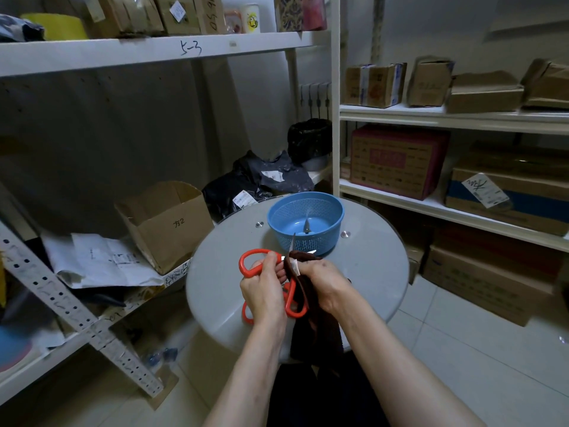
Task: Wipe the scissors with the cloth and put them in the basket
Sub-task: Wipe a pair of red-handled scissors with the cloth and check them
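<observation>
1. Scissors (260,251), orange handles, blades apart, are held over the near-centre of the grey table (221,282).
2. Your L hand (263,292) grips the handles; your R hand (326,282) pinches the brown cloth (317,337) round the blades.
3. Blue basket (320,241) stands just beyond, on the far side.

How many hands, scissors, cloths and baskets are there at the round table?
hands: 2 (left hand, right hand)
orange-handled scissors: 1 for sure; an orange bit beside the left hand may be a second pair, I cannot tell
dark cloth: 1
blue basket: 1
Total: 5
</observation>
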